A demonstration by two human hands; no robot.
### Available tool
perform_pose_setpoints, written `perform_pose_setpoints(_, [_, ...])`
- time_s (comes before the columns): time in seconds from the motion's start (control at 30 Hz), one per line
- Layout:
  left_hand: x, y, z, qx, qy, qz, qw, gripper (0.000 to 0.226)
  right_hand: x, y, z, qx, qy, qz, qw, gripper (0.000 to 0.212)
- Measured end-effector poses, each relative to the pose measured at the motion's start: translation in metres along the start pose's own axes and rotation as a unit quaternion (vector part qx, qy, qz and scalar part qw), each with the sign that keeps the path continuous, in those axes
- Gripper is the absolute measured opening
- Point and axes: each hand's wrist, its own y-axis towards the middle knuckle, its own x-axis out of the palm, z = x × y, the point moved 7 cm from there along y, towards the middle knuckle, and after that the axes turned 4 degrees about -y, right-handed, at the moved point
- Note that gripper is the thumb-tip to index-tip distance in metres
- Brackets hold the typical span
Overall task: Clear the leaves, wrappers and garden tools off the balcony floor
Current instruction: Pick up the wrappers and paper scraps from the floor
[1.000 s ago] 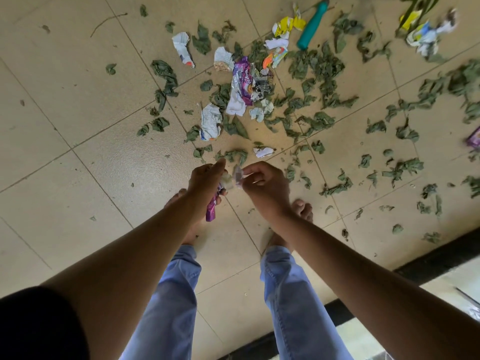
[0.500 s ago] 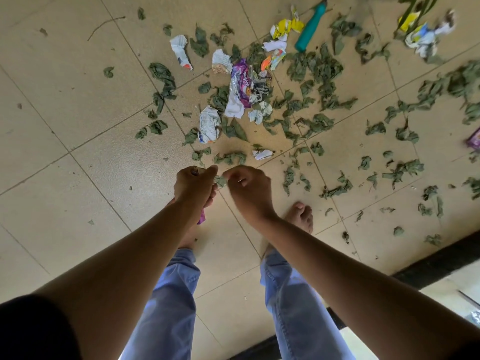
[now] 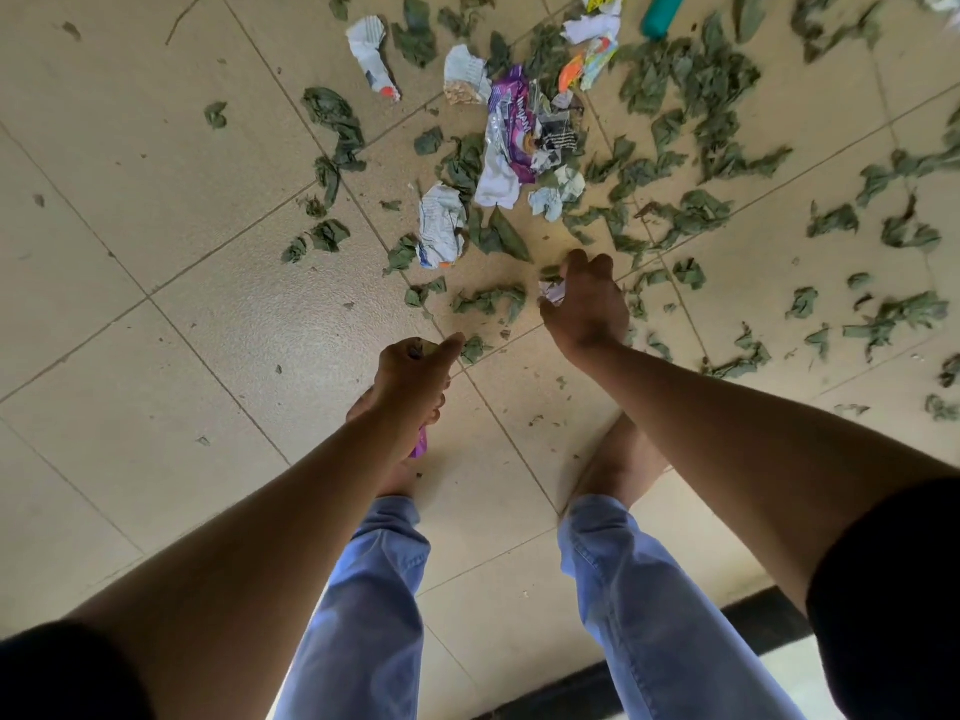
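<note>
While the left hand (image 3: 410, 376) stays fisted on a purple wrapper (image 3: 420, 445) and gathered scraps by the feet, the right hand (image 3: 584, 309) has left it and reached forward, fingers loosely spread over a small white wrapper (image 3: 552, 292). Leaves (image 3: 675, 85), wrappers and a teal tool (image 3: 662, 13) still litter the floor (image 3: 156, 252) beyond.

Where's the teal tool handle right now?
In the head view it lies at the top edge, right of centre: the teal handle beside the white and yellow wrappers, among leaves.
</note>
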Motion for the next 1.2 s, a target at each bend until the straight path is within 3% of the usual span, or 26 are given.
perform_pose_setpoints(0.17, [0.005,0.0,-0.004,-0.015,0.002,-0.014,1.0,0.052,-0.005,-0.001,0.003,0.024,0.022,0.002,0.999,0.038])
perform_pose_setpoints(0.3, [0.014,-0.007,-0.002,-0.028,-0.014,-0.022,0.999,0.051,-0.021,-0.012,0.012,0.048,0.055,0.017,0.997,0.02])
perform_pose_setpoints(0.4, [0.025,-0.016,0.004,-0.039,-0.033,-0.038,0.998,0.047,-0.037,-0.028,0.02,0.085,0.15,0.035,0.984,0.008])
perform_pose_setpoints(0.53, [0.037,-0.027,0.017,-0.055,-0.051,-0.07,0.995,0.029,-0.048,-0.051,0.02,0.145,0.325,0.003,0.935,0.009])
perform_pose_setpoints(0.63, [0.039,-0.03,0.028,-0.06,-0.093,-0.067,0.992,0.023,-0.048,-0.065,0.006,0.187,0.487,-0.069,0.85,0.014])
perform_pose_setpoints(0.8, [0.031,-0.027,0.045,-0.054,-0.17,-0.046,0.983,0.025,-0.048,-0.08,-0.038,0.165,0.566,-0.132,0.797,0.017])
perform_pose_setpoints(0.87, [0.025,-0.027,0.047,-0.069,-0.222,-0.041,0.972,0.029,-0.046,-0.084,-0.058,0.145,0.566,-0.143,0.799,0.018])
perform_pose_setpoints(1.07, [-0.014,-0.017,0.047,-0.052,-0.28,-0.012,0.958,0.032,-0.043,-0.103,-0.121,-0.039,0.441,-0.146,0.885,0.023])
perform_pose_setpoints(1.2, [-0.044,-0.008,0.041,-0.034,-0.262,0.045,0.963,0.019,-0.034,-0.102,-0.145,-0.073,0.406,-0.166,0.896,0.019])
